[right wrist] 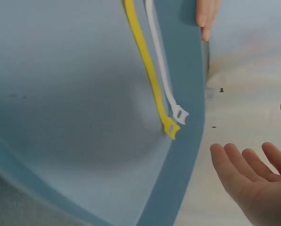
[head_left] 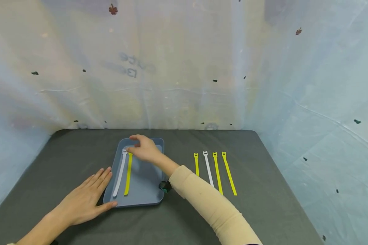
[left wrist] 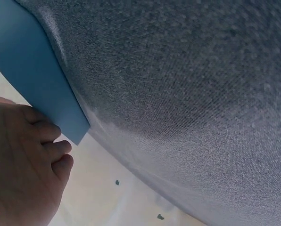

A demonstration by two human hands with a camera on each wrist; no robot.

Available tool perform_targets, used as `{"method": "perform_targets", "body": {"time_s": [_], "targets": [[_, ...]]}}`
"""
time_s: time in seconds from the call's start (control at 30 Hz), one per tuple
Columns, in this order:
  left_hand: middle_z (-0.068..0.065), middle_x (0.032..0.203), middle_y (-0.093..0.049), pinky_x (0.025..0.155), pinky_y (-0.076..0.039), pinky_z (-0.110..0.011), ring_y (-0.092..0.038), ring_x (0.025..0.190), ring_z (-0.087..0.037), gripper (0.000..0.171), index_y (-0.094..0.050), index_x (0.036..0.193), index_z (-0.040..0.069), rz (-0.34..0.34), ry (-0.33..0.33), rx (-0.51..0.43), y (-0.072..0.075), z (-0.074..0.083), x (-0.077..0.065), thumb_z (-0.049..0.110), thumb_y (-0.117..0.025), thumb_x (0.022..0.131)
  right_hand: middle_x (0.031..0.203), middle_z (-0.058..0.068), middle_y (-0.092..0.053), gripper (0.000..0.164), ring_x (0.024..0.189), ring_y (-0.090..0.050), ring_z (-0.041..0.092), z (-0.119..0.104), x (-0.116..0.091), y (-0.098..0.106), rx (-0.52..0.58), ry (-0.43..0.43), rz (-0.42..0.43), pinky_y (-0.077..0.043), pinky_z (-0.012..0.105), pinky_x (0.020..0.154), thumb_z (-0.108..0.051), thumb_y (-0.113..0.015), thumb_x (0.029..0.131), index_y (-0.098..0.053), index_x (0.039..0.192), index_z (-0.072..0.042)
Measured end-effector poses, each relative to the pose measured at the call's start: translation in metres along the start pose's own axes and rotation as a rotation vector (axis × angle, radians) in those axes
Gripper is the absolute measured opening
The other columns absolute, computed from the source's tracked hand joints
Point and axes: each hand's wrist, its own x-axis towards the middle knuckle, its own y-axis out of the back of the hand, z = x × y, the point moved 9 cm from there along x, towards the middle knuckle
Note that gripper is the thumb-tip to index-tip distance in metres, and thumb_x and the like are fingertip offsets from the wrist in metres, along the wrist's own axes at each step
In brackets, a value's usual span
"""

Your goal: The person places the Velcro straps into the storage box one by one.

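A blue-grey tray [head_left: 147,180] holds a white cable strap [head_left: 120,173] and a yellow cable strap [head_left: 128,175], side by side along its left part. My right hand [head_left: 145,149] hovers over the tray's far half, thumb and forefinger apart near the slotted strap heads. In the right wrist view both straps lie free on the tray floor, and nothing is between the right fingers [right wrist: 220,157]. With fingers straight, my left hand [head_left: 82,200] rests against the tray's left side, its thumb at the near left corner. The left wrist view shows those fingers along the tray wall [left wrist: 60,94].
Right of the tray, a white strap [head_left: 208,168] and three yellow straps, one outermost [head_left: 229,173], lie in a row on the dark grey tabletop [head_left: 263,211]. My right sleeve [head_left: 214,207] covers some of their near ends. Pale plastic sheeting [head_left: 178,68] surrounds the table.
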Motion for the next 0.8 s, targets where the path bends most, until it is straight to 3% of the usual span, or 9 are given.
{"method": "perform_targets", "body": {"time_s": [0.23,0.43,0.57,0.8], "targets": [[-0.021,0.168,-0.028,0.131,-0.005,-0.04,-0.03,0.153,-0.042,0.102,-0.032,0.161,-0.003,0.008,0.004,0.007,-0.001,-0.001,-0.001,0.072,-0.056,0.096,0.152,0.001,-0.053,0.046,0.129,-0.062,0.024,-0.003,-0.017,0.018,0.056,0.06,0.038,-0.057,0.025,0.082,-0.029,-0.069,0.101,-0.06,0.146,-0.02],[-0.021,0.168,-0.028,0.13,-0.011,-0.044,-0.03,0.153,-0.041,0.102,-0.033,0.16,-0.003,0.018,0.004,0.016,0.0,-0.002,0.001,0.072,-0.057,0.095,0.153,0.0,-0.052,0.045,0.13,-0.061,0.022,0.007,-0.028,0.037,0.097,0.059,0.085,-0.058,0.029,0.087,-0.03,-0.068,0.102,-0.059,0.146,-0.023],[-0.021,0.168,-0.028,0.131,-0.005,-0.041,-0.029,0.154,-0.042,0.103,-0.033,0.16,-0.004,0.018,0.005,0.016,0.0,-0.002,0.002,0.072,-0.056,0.095,0.151,-0.003,-0.054,0.044,0.13,-0.061,0.019,0.017,-0.035,0.051,0.128,0.034,0.123,-0.059,0.034,0.09,-0.031,-0.067,0.103,-0.06,0.146,-0.025],[-0.022,0.167,-0.029,0.126,0.01,-0.028,-0.03,0.153,-0.042,0.102,-0.033,0.16,-0.004,0.033,-0.012,0.021,0.0,-0.001,0.001,0.071,-0.057,0.095,0.147,0.0,-0.056,0.043,0.132,-0.059,0.03,0.037,-0.043,0.076,0.181,0.043,0.195,-0.059,0.041,0.092,-0.029,-0.067,0.103,-0.06,0.145,-0.022]]}}
